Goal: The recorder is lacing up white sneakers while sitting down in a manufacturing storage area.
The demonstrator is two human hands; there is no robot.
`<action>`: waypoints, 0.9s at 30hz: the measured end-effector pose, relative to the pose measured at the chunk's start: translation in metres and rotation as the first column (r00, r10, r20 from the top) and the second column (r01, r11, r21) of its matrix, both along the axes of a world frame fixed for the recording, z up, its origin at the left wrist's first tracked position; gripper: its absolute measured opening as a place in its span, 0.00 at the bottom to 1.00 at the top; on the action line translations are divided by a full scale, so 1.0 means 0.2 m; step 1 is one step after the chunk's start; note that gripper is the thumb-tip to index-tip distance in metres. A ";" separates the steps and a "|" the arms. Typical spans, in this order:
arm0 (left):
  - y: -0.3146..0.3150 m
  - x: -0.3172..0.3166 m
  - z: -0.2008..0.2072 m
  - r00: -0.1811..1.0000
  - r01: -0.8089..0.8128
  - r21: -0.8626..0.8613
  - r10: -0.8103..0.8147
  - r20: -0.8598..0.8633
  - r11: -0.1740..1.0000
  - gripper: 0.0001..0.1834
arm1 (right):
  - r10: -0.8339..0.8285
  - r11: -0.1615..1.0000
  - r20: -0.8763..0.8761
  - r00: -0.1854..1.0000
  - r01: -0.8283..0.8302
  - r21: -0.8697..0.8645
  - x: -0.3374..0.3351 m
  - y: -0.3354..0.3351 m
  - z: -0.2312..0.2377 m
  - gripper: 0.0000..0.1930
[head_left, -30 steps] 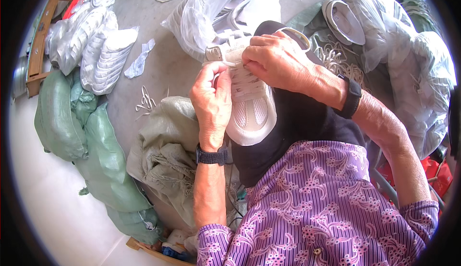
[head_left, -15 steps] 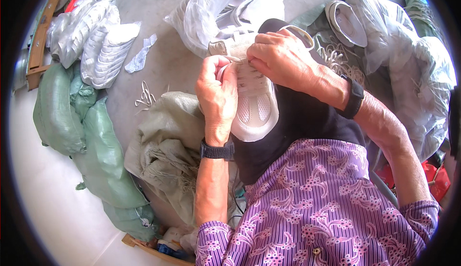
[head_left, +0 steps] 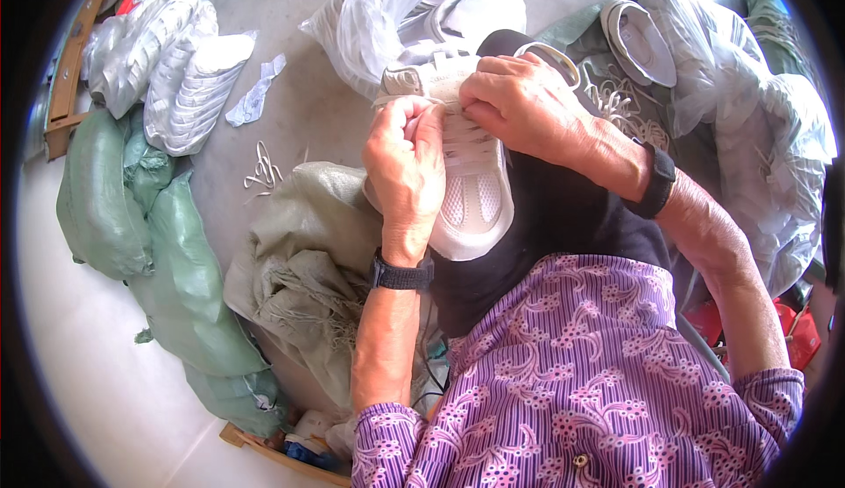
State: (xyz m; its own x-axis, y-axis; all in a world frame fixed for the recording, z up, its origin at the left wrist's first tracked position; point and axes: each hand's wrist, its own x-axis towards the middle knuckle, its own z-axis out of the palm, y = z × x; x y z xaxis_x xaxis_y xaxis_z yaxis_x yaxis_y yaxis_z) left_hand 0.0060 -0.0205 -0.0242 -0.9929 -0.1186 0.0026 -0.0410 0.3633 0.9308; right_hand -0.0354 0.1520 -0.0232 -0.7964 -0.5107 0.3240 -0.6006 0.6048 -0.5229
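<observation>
White mesh and pale overlays make up the shoe (head_left: 471, 202), which, in the head view, lies at the person's lap against dark trousers (head_left: 572, 206), toe toward the body and tongue pointing away. The left hand (head_left: 405, 162) is at the left edge of its lacing, thumb and forefinger brought together on a pale lace (head_left: 419, 98). The right hand (head_left: 532, 105) is over the opposite edge of the lacing, its fingers curled inward; their tips are hidden, so whether they pinch anything cannot be told. Black bands circle both wrists. Just beyond the shoe rests a clear plastic bag (head_left: 361, 26); a beige sack (head_left: 304, 264) is slumped left of the lap, with green sacks (head_left: 189, 286) farther left. Beside the right forearm is a tangle of laces (head_left: 616, 101), near another pale shoe (head_left: 638, 44).
</observation>
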 end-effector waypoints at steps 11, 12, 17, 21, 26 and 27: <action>-0.02 0.01 0.01 0.998 -0.001 -0.059 -0.002 -0.055 0.998 0.05 | 0.004 0.999 0.045 0.999 -0.002 -0.046 0.00 -0.02 0.00 0.04; -0.02 0.00 0.01 0.999 0.002 -0.062 -0.005 -0.052 0.998 0.05 | 0.002 0.999 0.048 0.999 0.000 -0.048 0.00 -0.02 0.00 0.04; 0.01 -0.04 0.07 0.989 0.118 -0.253 -0.137 -0.059 0.960 0.05 | -0.002 0.998 0.050 0.999 0.005 -0.064 -0.01 -0.01 -0.02 0.04; -0.01 -0.05 0.02 0.985 0.161 -0.075 -0.165 -0.043 0.984 0.06 | -0.005 0.999 0.060 0.998 0.008 -0.042 -0.02 -0.01 -0.03 0.05; 0.01 -0.04 0.05 0.992 -0.002 0.116 -0.013 0.126 0.993 0.07 | 0.047 0.998 -0.071 0.996 -0.044 0.045 -0.06 -0.03 -0.02 0.04; 0.00 -0.04 0.06 0.993 -0.005 0.112 -0.008 0.121 0.994 0.07 | 0.051 0.998 -0.076 0.996 -0.048 0.041 -0.07 -0.04 -0.03 0.04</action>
